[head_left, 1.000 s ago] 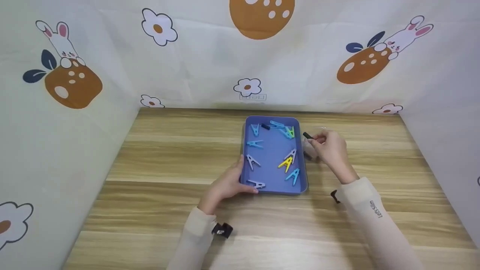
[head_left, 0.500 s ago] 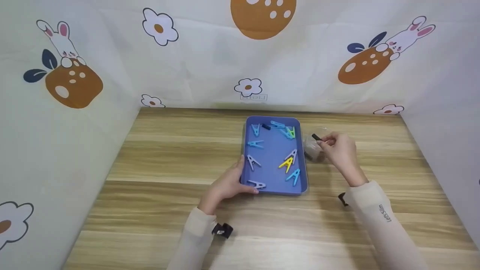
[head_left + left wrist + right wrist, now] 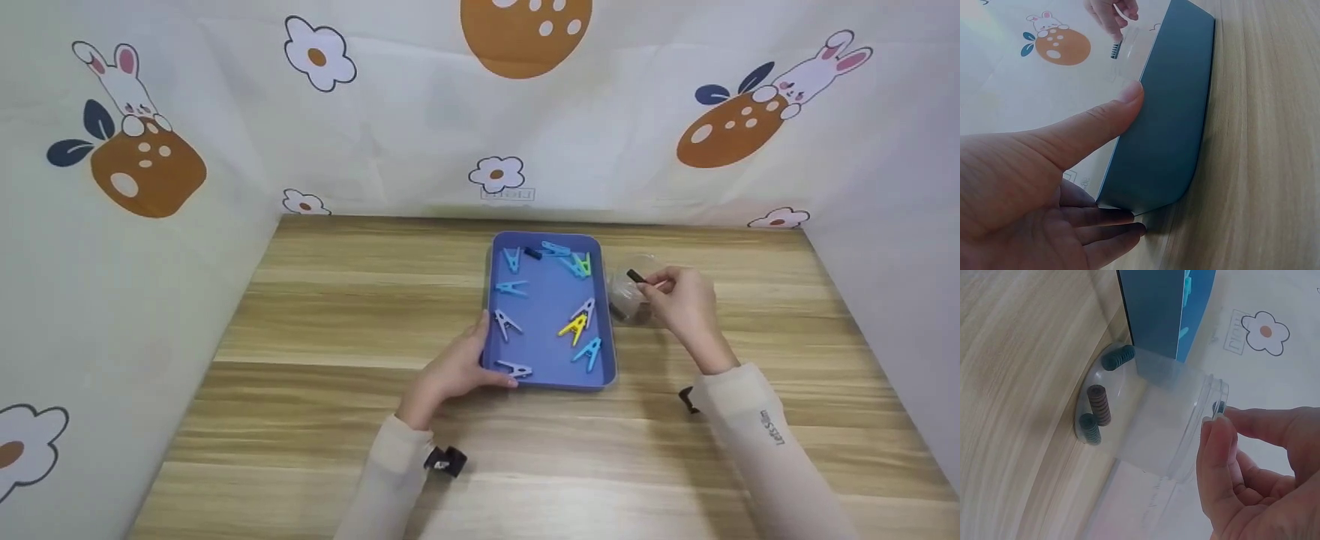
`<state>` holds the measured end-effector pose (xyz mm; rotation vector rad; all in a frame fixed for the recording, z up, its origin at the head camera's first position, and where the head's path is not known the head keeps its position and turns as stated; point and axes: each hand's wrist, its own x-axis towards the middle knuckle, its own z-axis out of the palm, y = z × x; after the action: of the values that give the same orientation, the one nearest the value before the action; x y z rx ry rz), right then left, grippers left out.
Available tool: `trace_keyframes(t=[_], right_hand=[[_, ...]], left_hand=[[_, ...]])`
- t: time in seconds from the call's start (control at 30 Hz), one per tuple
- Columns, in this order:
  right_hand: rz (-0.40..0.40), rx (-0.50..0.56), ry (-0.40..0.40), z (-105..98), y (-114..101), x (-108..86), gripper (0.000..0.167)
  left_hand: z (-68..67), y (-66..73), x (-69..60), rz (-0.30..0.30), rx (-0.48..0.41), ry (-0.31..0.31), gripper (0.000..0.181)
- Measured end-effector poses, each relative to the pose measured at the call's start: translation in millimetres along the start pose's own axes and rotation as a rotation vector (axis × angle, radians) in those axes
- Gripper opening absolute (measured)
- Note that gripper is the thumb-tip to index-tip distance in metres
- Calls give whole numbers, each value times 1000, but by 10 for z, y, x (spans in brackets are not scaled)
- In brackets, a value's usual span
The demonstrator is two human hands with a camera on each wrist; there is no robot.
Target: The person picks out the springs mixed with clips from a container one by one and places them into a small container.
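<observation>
A clear plastic jar (image 3: 1154,422) stands just right of the blue tray (image 3: 544,300). Several small ridged cylinders that look like coil springs lie on its bottom, dark ones and a brown one (image 3: 1099,405). Over the jar's mouth, my right hand (image 3: 684,304) pinches a dark ridged spring (image 3: 635,276) between thumb and fingertips. My left hand (image 3: 454,366) holds the tray's near left corner, with the thumb at the front rim and the fingers along the outer left wall. In the left wrist view the held spring (image 3: 1116,50) shows its ridges.
Inside the tray several clothespins lie scattered, among them a yellow clothespin (image 3: 574,328) and a green clothespin (image 3: 583,262). A short black piece (image 3: 532,253) lies near the tray's far wall. Printed cloth walls (image 3: 405,120) enclose the wooden table (image 3: 337,300) at the back and sides.
My right hand has moved right with the spring, from the tray's right edge to over the jar, and has then nearly stopped. The left hand and tray have not moved.
</observation>
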<state>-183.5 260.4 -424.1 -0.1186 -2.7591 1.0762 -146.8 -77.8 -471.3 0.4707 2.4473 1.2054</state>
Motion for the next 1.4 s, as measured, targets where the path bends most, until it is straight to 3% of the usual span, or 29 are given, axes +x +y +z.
trace_keyframes(t=[0.47, 0.83, 1.4], right_hand=[[19, 22, 7, 8, 105, 3, 19], [50, 5, 7, 19, 108, 11, 21], [38, 20, -6, -27, 43, -3, 24]], left_hand=[[-10, 20, -10, 2, 27, 2, 124], [-9, 8, -18, 20, 10, 5, 125], [-3, 5, -5, -8, 15, 5, 125]])
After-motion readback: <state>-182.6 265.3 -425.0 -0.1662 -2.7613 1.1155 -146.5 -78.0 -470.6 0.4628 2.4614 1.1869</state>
